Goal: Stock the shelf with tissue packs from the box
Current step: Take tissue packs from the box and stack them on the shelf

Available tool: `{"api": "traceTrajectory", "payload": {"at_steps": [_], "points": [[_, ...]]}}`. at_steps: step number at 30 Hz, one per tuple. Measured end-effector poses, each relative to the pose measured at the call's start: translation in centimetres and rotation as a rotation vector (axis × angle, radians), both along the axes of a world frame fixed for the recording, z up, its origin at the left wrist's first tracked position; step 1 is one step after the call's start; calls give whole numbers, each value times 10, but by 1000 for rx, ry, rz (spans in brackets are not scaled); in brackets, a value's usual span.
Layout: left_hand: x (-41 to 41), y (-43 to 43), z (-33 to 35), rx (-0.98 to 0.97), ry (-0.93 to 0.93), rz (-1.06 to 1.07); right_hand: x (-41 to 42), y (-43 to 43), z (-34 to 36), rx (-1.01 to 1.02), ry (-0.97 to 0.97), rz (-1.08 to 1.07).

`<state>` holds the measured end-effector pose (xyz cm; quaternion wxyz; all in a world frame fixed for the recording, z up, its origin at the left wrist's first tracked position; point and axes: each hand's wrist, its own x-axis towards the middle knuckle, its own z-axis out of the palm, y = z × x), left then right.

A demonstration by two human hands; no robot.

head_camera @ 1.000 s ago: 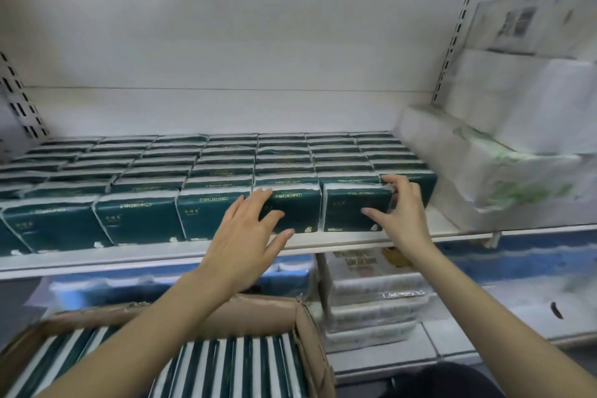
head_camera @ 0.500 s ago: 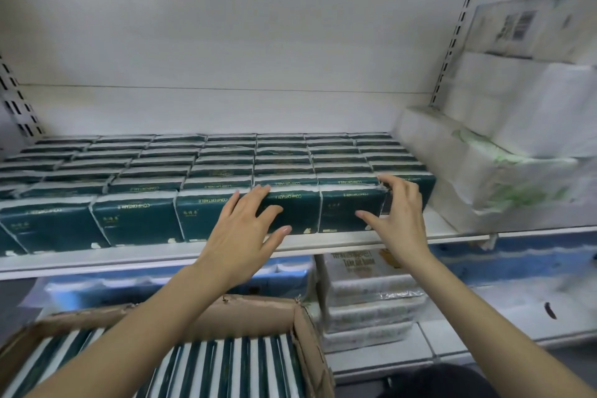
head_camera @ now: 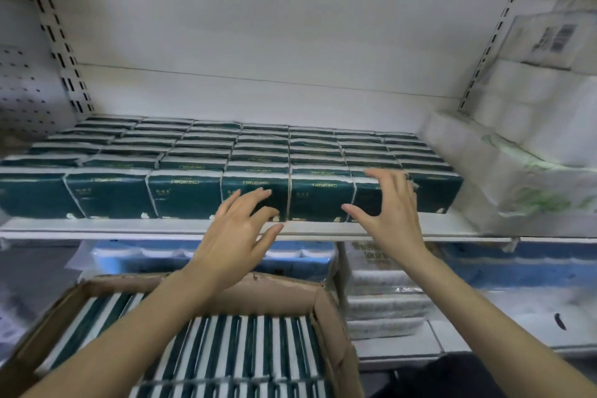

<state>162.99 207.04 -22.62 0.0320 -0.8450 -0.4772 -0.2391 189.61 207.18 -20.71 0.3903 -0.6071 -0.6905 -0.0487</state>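
Observation:
Dark green tissue packs (head_camera: 181,192) with white edges fill the white shelf (head_camera: 129,228) in several rows, front to back. My left hand (head_camera: 237,236) is spread, its fingertips touching the front of a pack in the front row (head_camera: 255,186). My right hand (head_camera: 389,213) is spread too, with its fingers over the top of a pack further right (head_camera: 366,200) and its thumb before that pack's face. Between the hands stands another front pack (head_camera: 319,200). Below, an open cardboard box (head_camera: 319,307) holds more green and white packs (head_camera: 245,352) standing on edge.
Large white wrapped paper bundles (head_camera: 504,177) lean at the shelf's right end, with more stacked above (head_camera: 533,100). Under the shelf lie blue packs (head_camera: 307,255) and white stacked packs (head_camera: 384,300). Slotted uprights (head_camera: 58,42) frame the bay.
Both hands have eased back from the front-row packs; the right hand no longer clasps its pack and its fingers have spread. The camera has swung a little to the right.

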Motion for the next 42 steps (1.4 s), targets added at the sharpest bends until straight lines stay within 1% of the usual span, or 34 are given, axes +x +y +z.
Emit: {"api": "traceTrajectory", "payload": {"at_steps": [3,7,10,12,15,18,20,22,26,29,31,36,42], "points": [[-31,-10,-8,1,-5,20,-29,-1,-5,-9,-39,51],[-87,-25,-22,40,-24,72,-77,1,-16,-11,6,126],[-136,-40,-37,0,-42,167,-121,0,-31,-12,46,210],[-171,-50,-50,-44,-51,232,-154,-4,-45,-35,41,284],[-218,-68,-70,-132,-128,334,-204,-11,-66,-122,-8,383],[-256,-88,-89,-204,-269,437,-245,-15,-90,-215,-86,497],[-273,-94,-99,-249,-325,481,-268,-18,-104,-314,-146,562],[-282,-92,-105,-363,-406,526,-287,-20,-118,-432,-186,600],[-286,-77,-112,-707,-500,536,-313,-18,-141,-605,-279,565],[-280,-66,-114,-850,-478,513,-322,-10,-150,-693,-248,507],[-272,-63,-115,-883,-459,474,-324,-5,-151,-722,-232,469],[-269,-61,-118,-920,-442,457,-328,3,-157,-794,-284,442],[-269,-61,-118,-903,-406,465,-336,9,-162,-837,-178,410]]}}
